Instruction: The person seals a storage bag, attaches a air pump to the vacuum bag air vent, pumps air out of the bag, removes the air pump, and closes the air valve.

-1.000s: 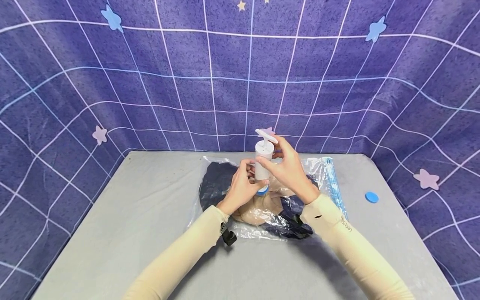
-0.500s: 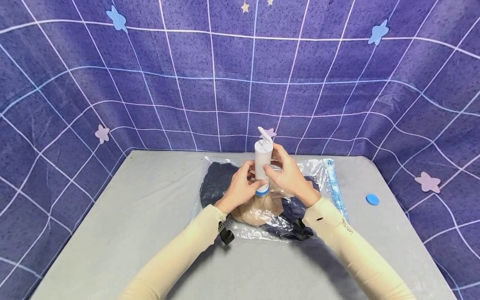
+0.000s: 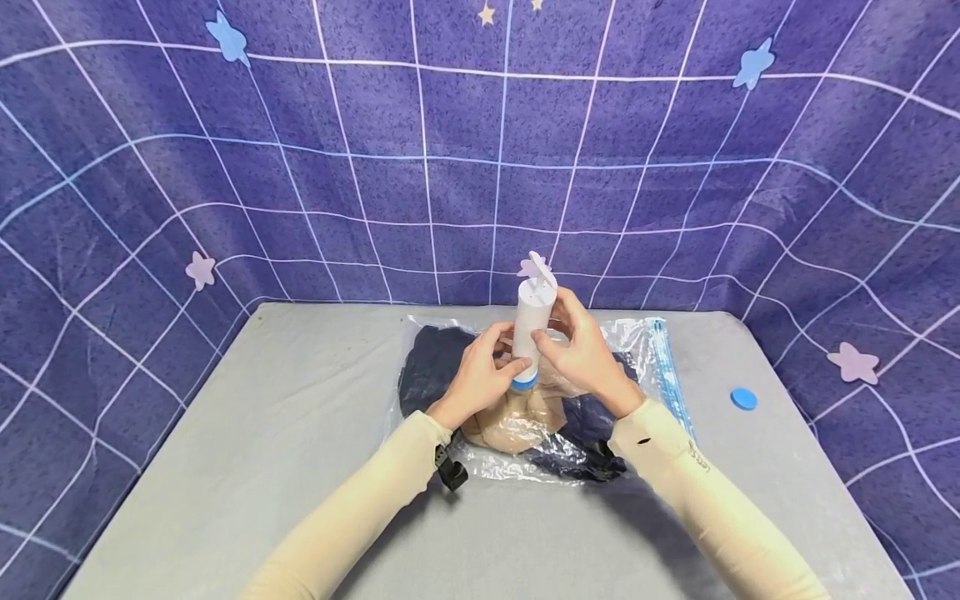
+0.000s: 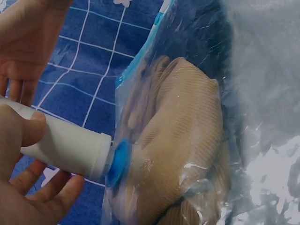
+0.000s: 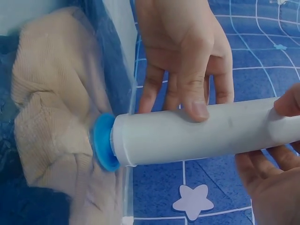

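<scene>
A white hand pump point(image 3: 534, 312) with a T-shaped handle point(image 3: 543, 271) stands nearly upright over a clear vacuum storage bag point(image 3: 502, 471). Its lower end meets the bag's blue valve point(image 5: 107, 141). My left hand point(image 3: 480, 375) holds the lower barrel, thumb on the near side and fingers behind. Higher up, my right hand point(image 3: 585, 354) grips the barrel between thumb and fingers, just below the handle. Inside the bag lie beige ribbed clothing point(image 4: 183, 126) and dark navy clothing point(image 3: 435, 367).
A loose blue cap point(image 3: 744, 398) lies on the grey table point(image 3: 247, 467) to the right. The bag's blue zip edge point(image 3: 670, 371) runs along its right side. Purple gridded cloth point(image 3: 465, 192) with stars hangs behind and at both sides.
My right hand has slid down from near the handle to the barrel. The handle has turned, and the pump's top has tilted slightly right. My left hand keeps its hold low on the barrel.
</scene>
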Demonstrator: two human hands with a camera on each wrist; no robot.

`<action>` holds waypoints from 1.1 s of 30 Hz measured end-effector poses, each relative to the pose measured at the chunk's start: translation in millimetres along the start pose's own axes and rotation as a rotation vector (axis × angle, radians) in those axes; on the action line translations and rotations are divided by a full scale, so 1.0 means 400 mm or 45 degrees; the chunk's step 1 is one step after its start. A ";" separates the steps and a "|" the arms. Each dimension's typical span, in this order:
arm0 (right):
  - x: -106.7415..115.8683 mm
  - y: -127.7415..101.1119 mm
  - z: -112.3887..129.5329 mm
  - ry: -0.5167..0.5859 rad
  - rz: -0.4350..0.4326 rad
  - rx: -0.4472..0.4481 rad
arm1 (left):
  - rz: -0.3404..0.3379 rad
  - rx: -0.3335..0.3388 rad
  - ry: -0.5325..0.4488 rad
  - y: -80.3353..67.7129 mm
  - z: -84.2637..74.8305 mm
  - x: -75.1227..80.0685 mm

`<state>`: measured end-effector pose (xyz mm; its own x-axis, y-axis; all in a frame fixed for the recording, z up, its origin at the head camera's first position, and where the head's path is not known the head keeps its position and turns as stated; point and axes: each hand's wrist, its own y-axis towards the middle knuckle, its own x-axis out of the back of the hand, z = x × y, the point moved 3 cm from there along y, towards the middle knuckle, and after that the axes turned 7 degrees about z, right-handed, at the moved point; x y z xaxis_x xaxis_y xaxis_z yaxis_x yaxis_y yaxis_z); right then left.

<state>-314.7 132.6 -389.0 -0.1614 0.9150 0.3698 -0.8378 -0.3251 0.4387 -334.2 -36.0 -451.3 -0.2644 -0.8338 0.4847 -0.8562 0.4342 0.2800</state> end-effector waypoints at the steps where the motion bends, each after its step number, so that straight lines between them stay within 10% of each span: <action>1: 0.001 0.000 0.002 0.005 -0.006 0.012 | -0.010 -0.010 0.004 0.000 -0.001 0.001; 23: -0.009 0.005 -0.027 -0.129 -0.052 -0.046 | 0.016 -0.003 0.056 -0.008 0.011 -0.005; 33: -0.016 0.008 -0.022 -0.108 0.134 -0.041 | -0.062 0.039 0.140 -0.002 0.014 -0.001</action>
<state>-320.7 127.8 -397.1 -0.2054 0.8524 0.4809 -0.8352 -0.4088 0.3678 -335.8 -38.2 -456.3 -0.1731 -0.8106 0.5595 -0.8804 0.3821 0.2811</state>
